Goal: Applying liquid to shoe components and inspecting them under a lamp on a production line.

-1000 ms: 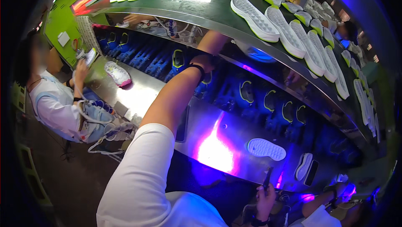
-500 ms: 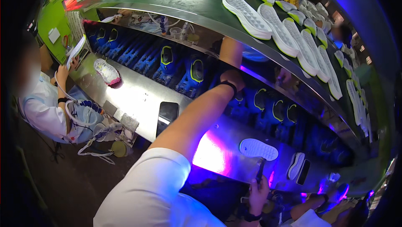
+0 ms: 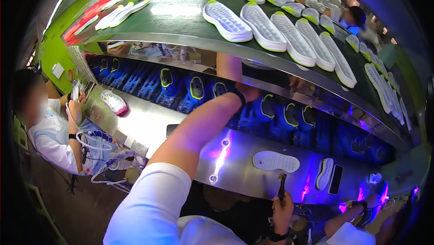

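My left arm stretches across the metal bench to a low rack under the conveyor. There my left hand [image 3: 249,93] reaches in beside dark blue shoe uppers [image 3: 267,107] with lime collars; its fingers are hidden, so any grip is unclear. Lower down, my right hand [image 3: 282,211] is closed around the dark handle of a brush [image 3: 282,186], bristles pointing up. Just beyond the bristles, a white shoe sole [image 3: 276,161] lies flat on the bench; contact between them is unclear.
A green conveyor belt [image 3: 181,12] carries several white soles [image 3: 226,19]. Another sole [image 3: 324,174] lies beside a black phone [image 3: 335,179] on the bench. A pink-and-white sole-shaped piece [image 3: 114,102] lies left. Co-workers sit left [image 3: 58,132] and lower right [image 3: 348,227].
The view has shifted, showing more of the belt's far side. My left hand remains at the rack and my right keeps the brush. The left co-worker's hands are lower.
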Demonstrator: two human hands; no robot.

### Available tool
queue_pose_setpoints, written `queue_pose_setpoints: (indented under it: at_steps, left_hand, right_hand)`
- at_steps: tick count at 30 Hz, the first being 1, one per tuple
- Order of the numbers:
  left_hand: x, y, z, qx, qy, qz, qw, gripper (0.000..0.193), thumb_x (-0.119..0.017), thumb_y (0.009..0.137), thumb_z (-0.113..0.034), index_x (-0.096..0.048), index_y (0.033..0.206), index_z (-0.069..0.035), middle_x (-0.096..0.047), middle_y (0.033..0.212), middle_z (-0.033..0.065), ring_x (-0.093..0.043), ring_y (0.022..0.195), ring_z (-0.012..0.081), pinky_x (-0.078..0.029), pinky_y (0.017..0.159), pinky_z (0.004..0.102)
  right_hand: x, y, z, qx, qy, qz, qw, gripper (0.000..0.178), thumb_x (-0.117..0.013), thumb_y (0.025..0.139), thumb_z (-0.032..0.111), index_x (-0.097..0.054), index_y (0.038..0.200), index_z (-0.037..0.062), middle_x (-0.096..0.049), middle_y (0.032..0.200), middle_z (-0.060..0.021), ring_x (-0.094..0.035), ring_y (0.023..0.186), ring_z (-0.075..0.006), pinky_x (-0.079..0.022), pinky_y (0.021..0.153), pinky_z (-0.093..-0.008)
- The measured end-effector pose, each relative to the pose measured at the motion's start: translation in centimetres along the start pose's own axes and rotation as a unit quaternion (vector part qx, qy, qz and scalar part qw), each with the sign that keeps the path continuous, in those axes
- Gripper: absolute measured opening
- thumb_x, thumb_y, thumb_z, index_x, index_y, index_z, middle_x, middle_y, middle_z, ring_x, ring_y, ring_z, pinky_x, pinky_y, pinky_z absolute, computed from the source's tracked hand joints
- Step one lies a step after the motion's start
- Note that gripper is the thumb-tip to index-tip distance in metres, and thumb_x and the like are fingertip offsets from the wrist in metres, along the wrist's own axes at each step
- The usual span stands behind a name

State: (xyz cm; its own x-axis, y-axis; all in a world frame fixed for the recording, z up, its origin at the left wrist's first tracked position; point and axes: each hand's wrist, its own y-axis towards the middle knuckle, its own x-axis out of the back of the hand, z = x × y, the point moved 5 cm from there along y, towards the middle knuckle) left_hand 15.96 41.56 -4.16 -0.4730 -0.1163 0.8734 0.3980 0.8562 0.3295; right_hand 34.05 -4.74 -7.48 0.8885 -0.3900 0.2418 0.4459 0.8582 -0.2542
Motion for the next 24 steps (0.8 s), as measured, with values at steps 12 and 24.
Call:
queue_pose_setpoints:
  at_steps: [12, 24]
  left_hand:
    - [-4.1, -1.2, 1.3, 0.203, -0.186, 0.114, 0.955, 0.027, -0.063, 0.094, -0.029, -0.072, 0.109, -0.008, -0.071, 0.115, 0.0166, -0.071, 0.103, 0.0313, -0.060, 0.083, 0.0447]
    - [13.1, -27.3, -6.7, 0.155, -0.542, 0.078, 0.822, 0.060, -0.086, 0.082, -0.027, -0.058, 0.129, -0.004, -0.068, 0.119, 0.0096, -0.067, 0.109, 0.0205, -0.055, 0.097, 0.0392]
  right_hand:
    - [3.8, -0.5, -0.4, 0.023, 0.029, -0.030, 0.999, 0.028, -0.064, 0.096, 0.003, -0.062, 0.124, 0.0009, -0.064, 0.081, 0.0000, -0.052, 0.062, -0.0052, -0.042, 0.056, -0.0230]
    - [0.4, -2.9, 2.0, 0.131, 0.015, 0.037, 0.991, 0.042, -0.066, 0.096, 0.003, -0.059, 0.137, -0.0020, -0.072, 0.106, -0.0079, -0.067, 0.094, -0.0138, -0.052, 0.088, -0.0297]
